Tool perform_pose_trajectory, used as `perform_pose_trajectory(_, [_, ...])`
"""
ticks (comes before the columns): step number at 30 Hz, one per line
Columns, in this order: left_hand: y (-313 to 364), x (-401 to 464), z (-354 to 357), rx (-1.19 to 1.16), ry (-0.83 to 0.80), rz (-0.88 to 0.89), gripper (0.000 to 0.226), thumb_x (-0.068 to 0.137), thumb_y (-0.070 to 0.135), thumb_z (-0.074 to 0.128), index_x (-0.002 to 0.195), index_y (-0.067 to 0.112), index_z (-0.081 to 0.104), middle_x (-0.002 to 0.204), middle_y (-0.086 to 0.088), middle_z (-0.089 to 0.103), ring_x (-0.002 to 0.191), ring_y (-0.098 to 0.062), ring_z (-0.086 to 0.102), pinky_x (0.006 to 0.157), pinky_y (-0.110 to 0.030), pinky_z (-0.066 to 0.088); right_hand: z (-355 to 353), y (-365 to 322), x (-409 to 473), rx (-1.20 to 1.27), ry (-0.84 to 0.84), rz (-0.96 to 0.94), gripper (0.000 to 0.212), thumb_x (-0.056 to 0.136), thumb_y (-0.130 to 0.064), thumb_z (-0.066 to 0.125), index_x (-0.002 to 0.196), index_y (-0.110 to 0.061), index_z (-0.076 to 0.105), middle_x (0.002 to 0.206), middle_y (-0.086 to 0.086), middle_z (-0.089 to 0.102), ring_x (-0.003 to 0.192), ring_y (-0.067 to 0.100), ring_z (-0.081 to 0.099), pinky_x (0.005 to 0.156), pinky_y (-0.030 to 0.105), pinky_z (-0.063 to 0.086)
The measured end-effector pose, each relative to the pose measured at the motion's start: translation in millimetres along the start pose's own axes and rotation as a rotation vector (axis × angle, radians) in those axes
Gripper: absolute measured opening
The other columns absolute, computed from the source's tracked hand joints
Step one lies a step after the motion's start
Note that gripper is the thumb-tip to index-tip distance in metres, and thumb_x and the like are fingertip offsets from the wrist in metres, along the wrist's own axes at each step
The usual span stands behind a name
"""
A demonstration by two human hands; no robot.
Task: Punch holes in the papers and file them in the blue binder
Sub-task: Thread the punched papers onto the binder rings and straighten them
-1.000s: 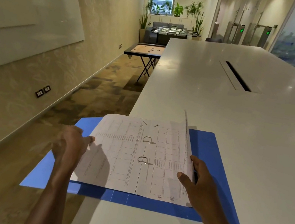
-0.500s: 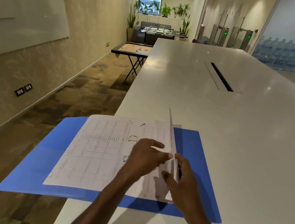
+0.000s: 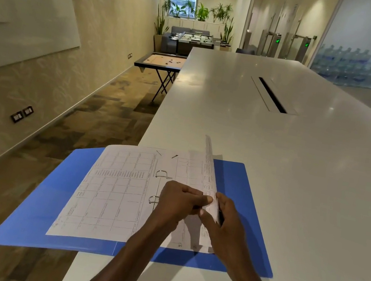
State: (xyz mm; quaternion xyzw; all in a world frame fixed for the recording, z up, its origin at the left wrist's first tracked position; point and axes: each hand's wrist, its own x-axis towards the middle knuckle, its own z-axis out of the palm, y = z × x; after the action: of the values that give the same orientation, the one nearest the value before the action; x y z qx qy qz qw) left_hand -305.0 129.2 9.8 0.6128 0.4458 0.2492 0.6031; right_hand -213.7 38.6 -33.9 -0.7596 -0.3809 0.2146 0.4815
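blue binder, open, sheets on rings

blue binder: lies open at the white table corner, left cover overhanging. papers: flat, threaded on rings. left hand and right hand: both pinch one raised sheet, likely to turn it over the rings.

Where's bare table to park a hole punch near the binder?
Free: the white table right of the blue binder, and the stretch between the binder's far edge and the cable slot. Crowded: the binder's right half, where the left hand and right hand pinch a raised sheet.
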Motion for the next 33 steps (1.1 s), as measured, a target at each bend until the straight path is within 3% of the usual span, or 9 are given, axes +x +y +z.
perform_pose_trajectory(6, [1,-1,-1,-0.008,0.019,0.075,0.011,0.073,0.021,0.082,0.069,0.014,0.075,0.074,-0.011,0.074,0.068,-0.022,0.071,0.066,-0.023,0.059,1,0,-1,0.019,0.016,-0.027,0.052,0.086,-0.04,0.061,0.132,-0.023,0.042,0.122,-0.006,0.058,0.09,0.008,0.061,0.062,0.01,0.046])
perform_pose_trajectory(10, [1,-1,-4,0.003,0.061,0.093,0.019,0.07,0.029,0.083,0.067,0.013,0.074,0.063,-0.003,0.071,0.053,-0.009,0.064,0.056,-0.016,0.053,0,-2,-2,0.034,0.016,-0.023,0.051,0.086,-0.04,0.061,0.131,-0.026,0.042,0.116,-0.01,0.057,0.083,0.005,0.061,0.059,0.01,0.045])
perform_pose_trajectory(13, [2,-2,-8,-0.002,0.078,0.112,0.021,0.07,0.03,0.084,0.07,0.012,0.073,0.071,-0.006,0.073,0.06,-0.016,0.067,0.063,-0.023,0.056,-1,-3,-3,0.051,0.007,-0.007,0.052,0.086,-0.039,0.062,0.132,-0.026,0.041,0.113,-0.012,0.055,0.083,0.007,0.062,0.06,0.011,0.047])
perform_pose_trajectory(18, [10,-4,-25,0.036,0.12,0.148,0.008,0.077,0.021,0.079,0.08,0.017,0.073,0.085,0.003,0.074,0.079,-0.013,0.07,0.066,-0.023,0.055,-2,-4,-3,0.083,-0.005,0.005,0.048,0.085,-0.042,0.062,0.126,-0.028,0.042,0.116,-0.007,0.056,0.095,0.013,0.063,0.068,0.019,0.055])
perform_pose_trajectory(20, [16,-6,-39,0.039,0.154,0.135,0.007,0.08,0.02,0.076,0.085,0.021,0.072,0.091,0.003,0.072,0.08,-0.011,0.068,0.062,-0.021,0.051,-3,-4,-5,0.103,-0.009,0.007,0.047,0.086,-0.042,0.061,0.126,-0.03,0.041,0.116,-0.008,0.055,0.099,0.013,0.061,0.077,0.026,0.057])
perform_pose_trajectory(23, [27,-10,-65,0.055,0.223,0.135,0.01,0.082,0.021,0.074,0.091,0.019,0.073,0.092,0.001,0.072,0.078,-0.013,0.065,0.055,-0.02,0.044,-4,-5,-6,0.123,-0.02,0.004,0.043,0.087,-0.039,0.06,0.125,-0.031,0.041,0.115,-0.009,0.055,0.1,0.015,0.061,0.075,0.026,0.056])
perform_pose_trajectory(28, [29,-12,-123,0.152,0.393,0.18,0.017,0.07,0.028,0.084,0.081,0.018,0.075,0.069,-0.001,0.072,0.047,-0.002,0.056,0.048,-0.016,0.044,-3,-2,-5,0.112,-0.021,0.0,0.042,0.089,-0.033,0.061,0.127,-0.029,0.042,0.115,-0.008,0.059,0.093,0.011,0.064,0.067,0.023,0.056])
perform_pose_trajectory(31, [19,-8,-159,0.191,0.496,0.136,0.025,0.064,0.032,0.088,0.081,0.017,0.077,0.055,0.002,0.068,0.046,-0.01,0.052,0.057,-0.028,0.043,-3,-1,-5,0.113,-0.02,0.012,0.045,0.089,-0.033,0.061,0.129,-0.028,0.041,0.117,-0.008,0.057,0.094,0.014,0.064,0.065,0.022,0.055])
perform_pose_trajectory(33, [12,-8,-177,0.234,0.536,0.098,0.022,0.067,0.031,0.087,0.081,0.018,0.076,0.058,0.0,0.069,0.05,-0.016,0.057,0.055,-0.027,0.042,-2,-1,-5,0.115,-0.024,0.014,0.046,0.088,-0.033,0.061,0.129,-0.027,0.04,0.118,-0.009,0.057,0.095,0.014,0.063,0.065,0.022,0.055])
